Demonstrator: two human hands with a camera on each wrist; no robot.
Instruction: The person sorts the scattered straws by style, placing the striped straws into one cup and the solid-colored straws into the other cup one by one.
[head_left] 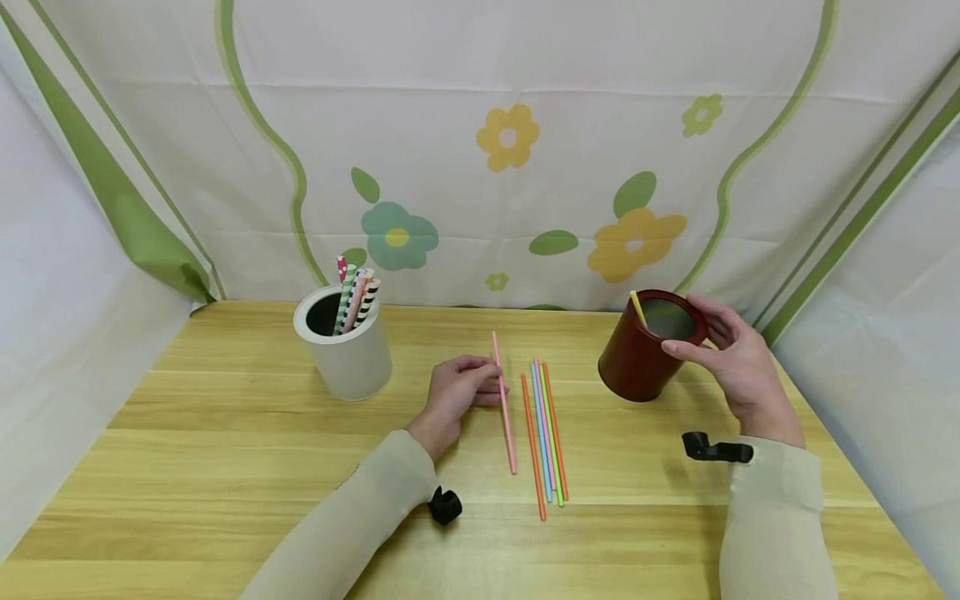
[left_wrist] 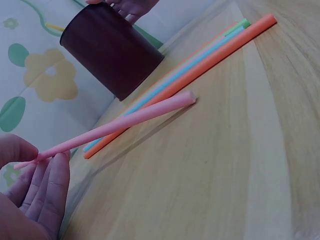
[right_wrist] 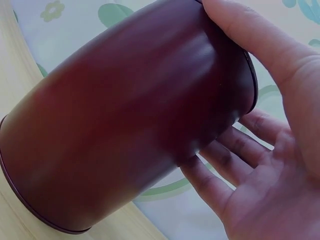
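Observation:
Between thumb and fingers my left hand [head_left: 459, 396] pinches a pink straw [head_left: 506, 425] near its far end. The left wrist view shows that straw [left_wrist: 145, 115] slanting, with its shadow on the wood beside it. My right hand [head_left: 742, 362] grips the dark red cup [head_left: 636, 358] at its right side, thumb at the rim and fingers behind. The cup stands on the table, and a yellow straw [head_left: 638, 309] leans out of its mouth. Just right of the pink straw, several loose straws lie nearly parallel, among them an orange straw [head_left: 534, 450] and a blue straw [head_left: 542, 433].
A white cup [head_left: 351, 367] at the back left holds several patterned straws [head_left: 348, 300]. Behind the wooden table [head_left: 187, 467] hangs a flowered cloth [head_left: 420, 125], and pale cloth walls close in both sides.

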